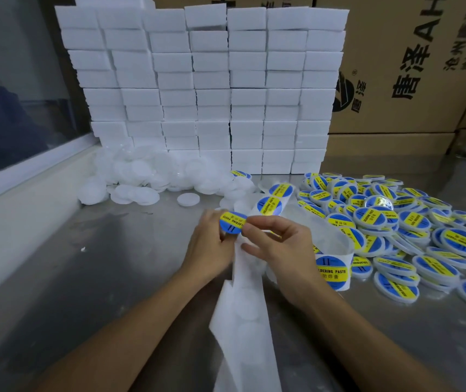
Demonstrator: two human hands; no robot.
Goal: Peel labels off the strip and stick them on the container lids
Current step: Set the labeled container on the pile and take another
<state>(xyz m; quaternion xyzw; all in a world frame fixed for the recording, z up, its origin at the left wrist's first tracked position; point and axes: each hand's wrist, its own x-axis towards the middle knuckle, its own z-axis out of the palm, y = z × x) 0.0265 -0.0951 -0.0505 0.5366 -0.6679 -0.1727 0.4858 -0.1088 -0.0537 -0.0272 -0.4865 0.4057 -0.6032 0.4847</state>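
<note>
A round blue-and-yellow label (232, 222) sits between my two hands at the table's middle. My left hand (207, 244) holds it from below and the left; whether a lid is under it is hidden. My right hand (277, 244) pinches the label's right edge with thumb and forefinger. The white backing strip (247, 306) runs under my hands toward me, and its far part carries two more labels (270, 205). A pile of plain white lids (147, 176) lies at the back left. Labelled lids (413, 230) cover the right side.
A wall of stacked white foam blocks (206, 89) stands at the back. Brown cardboard boxes (413, 66) rise at the back right. A window ledge (28, 176) runs along the left. The grey metal table (84, 278) lies bare at front left.
</note>
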